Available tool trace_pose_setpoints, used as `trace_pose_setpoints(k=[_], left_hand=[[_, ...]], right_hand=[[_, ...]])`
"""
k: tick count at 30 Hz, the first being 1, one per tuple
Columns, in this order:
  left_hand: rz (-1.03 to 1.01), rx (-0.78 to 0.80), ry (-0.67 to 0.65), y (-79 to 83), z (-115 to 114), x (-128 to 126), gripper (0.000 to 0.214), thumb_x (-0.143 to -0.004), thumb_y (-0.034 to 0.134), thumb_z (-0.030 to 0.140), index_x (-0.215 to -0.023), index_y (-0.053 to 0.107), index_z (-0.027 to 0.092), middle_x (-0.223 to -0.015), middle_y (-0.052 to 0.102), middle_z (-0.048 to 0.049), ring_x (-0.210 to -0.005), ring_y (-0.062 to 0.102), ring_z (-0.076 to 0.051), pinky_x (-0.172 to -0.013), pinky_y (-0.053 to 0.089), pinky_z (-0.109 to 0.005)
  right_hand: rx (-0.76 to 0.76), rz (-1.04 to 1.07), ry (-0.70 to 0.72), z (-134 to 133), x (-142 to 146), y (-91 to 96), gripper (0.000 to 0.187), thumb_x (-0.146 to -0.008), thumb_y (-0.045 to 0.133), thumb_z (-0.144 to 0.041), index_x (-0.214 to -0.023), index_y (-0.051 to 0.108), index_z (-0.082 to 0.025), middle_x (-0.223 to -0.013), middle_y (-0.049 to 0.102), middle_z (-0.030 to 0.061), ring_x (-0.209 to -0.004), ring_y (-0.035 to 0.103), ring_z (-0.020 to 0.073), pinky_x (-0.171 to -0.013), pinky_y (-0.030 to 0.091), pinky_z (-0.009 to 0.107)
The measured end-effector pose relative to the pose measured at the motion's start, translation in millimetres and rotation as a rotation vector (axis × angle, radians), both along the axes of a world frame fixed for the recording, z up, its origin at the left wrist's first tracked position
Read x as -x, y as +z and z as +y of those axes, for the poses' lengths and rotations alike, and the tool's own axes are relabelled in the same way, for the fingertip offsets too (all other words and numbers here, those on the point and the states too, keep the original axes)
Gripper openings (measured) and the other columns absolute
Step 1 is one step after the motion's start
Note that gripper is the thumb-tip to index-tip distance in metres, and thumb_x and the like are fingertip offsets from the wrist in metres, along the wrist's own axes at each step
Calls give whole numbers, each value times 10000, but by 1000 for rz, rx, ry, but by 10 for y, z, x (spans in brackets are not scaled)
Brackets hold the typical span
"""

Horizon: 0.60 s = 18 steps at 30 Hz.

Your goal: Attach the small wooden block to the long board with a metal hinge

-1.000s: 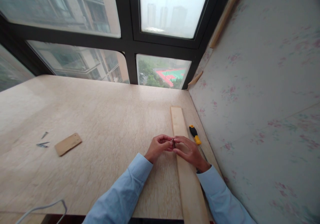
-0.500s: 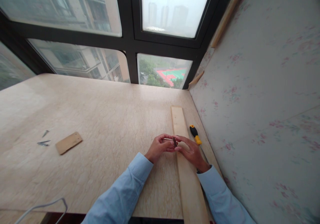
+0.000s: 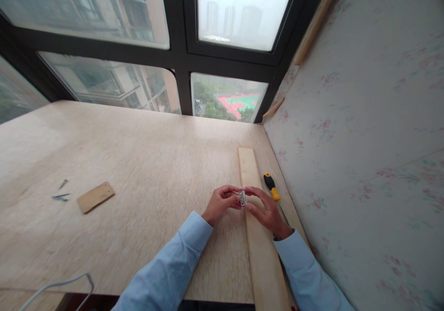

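A small silver metal hinge (image 3: pixel 242 198) with screw holes is held up between my two hands, its flat face turned toward me. My left hand (image 3: pixel 224 203) pinches its left side between thumb and fingers. On the other side, my right hand (image 3: pixel 266 211) has its index finger at the hinge's top edge and its thumb by the lower right corner. Below both hands lies a long pale wooden board (image 3: pixel 265 255), running lengthwise away from me. A yellow-and-black screwdriver (image 3: pixel 272 187) rests just right of the board, its shaft partly hidden by my right hand and wrist.
Several screws (image 3: pixel 61 197) lie on the left of the marble-patterned countertop (image 3: pixel 149 163), beside a small brown cardboard-like piece (image 3: pixel 96 197). A white cable (image 3: pixel 65 283) loops at the front left edge. A papered wall (image 3: pixel 364 163) bounds the right side; dark-framed windows (image 3: pixel 178 61) stand behind.
The hinge has turned from a dark, nearly edge-on view to showing its shiny, holed face. My right thumb has shifted slightly; both arms stay where they were.
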<state>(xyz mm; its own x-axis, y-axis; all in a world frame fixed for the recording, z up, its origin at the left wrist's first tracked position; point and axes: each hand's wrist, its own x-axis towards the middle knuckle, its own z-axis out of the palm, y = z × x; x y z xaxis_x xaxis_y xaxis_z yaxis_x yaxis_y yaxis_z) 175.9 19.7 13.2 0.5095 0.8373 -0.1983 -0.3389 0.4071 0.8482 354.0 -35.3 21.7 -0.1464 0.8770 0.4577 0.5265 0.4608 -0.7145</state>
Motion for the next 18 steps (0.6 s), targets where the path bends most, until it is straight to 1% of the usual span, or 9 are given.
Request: trace_pose_setpoints(k=[4, 9, 15, 18], left_hand=[[40, -55, 14, 6, 11, 2, 347, -650, 785, 289, -916, 681, 93, -792, 727, -93, -645, 667, -147, -608, 553, -258], [160, -35, 15, 17, 63, -30, 326, -668, 743, 257, -947, 667, 108, -810, 726, -91, -677, 686, -176, -534, 557, -254], [282, -36, 11, -19, 134, -148, 253, -720, 689, 209, -948, 656, 106, -756, 707, -70, -636, 683, -166, -458, 532, -218], [318, -29, 19, -33, 137, -190, 202, -744, 664, 176, -933, 649, 106, -716, 694, -54, -614, 677, -157, -457, 535, -217]], right_hand=[[-52, -125, 14, 8, -64, -1, 397, -887, 586, -287, -1277, 535, -230, -1190, 660, 103, -1107, 624, 238, -949, 520, 403], [-68, -247, 3, 60, -131, -61, 454, -890, 585, -273, -1336, 502, -245, -1234, 648, 101, -1142, 611, 238, -966, 516, 416], [-27, -278, -16, 132, -218, -125, 326, -909, 568, -288, -1230, 614, -252, -1182, 679, 88, -1108, 629, 231, -951, 527, 419], [4, -274, -19, 151, -260, -150, 291, -912, 568, -304, -1188, 649, -257, -1177, 683, 86, -1097, 634, 230, -948, 529, 423]])
